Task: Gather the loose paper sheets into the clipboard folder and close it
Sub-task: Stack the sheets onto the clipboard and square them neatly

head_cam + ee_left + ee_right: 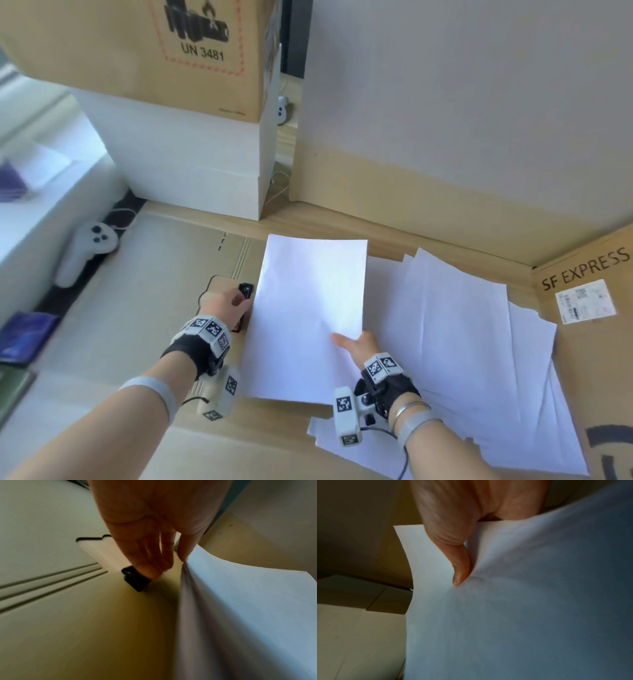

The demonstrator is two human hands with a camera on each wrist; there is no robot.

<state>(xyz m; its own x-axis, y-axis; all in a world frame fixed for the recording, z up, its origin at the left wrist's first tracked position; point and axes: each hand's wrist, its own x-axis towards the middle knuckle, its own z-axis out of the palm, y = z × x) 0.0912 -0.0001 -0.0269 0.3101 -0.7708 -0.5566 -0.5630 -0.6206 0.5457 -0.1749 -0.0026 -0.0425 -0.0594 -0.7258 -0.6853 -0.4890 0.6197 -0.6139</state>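
Pinching a white sheet (pixel 310 318) at its near-right corner: right hand (pixel 356 344), thumb (pixel 458 566) on top, remaining fingers hidden under the paper. Sheet is lifted and slightly curled, hanging over the clipboard folder (pixel 219 287) and covering most of it.

Left hand (pixel 227 305) is at the folder's black clip (pixel 246 290). Wrist view: fingers (pixel 150 561) extended and close together, tips on the clip (pixel 135 580); the thumb (pixel 186 547) touches the left edge of the sheet (pixel 240 601). Cannot tell if the clip is actually being pressed open. Only a tan corner of the folder is visible beside the left hand, lying flat on the cardboard surface (pixel 137 308).

Loose paper sheets (pixel 462 342): fanned, overlapping pile just right of the held sheet, on the same cardboard, reaching to the box marked SF EXPRESS (pixel 589 308).

Background: brown carton marked UN 3481 (pixel 154 51) stacked on a white box (pixel 191 164) at the far left; white controller (pixel 85 253) on the floor to the left, well apart from the work area.
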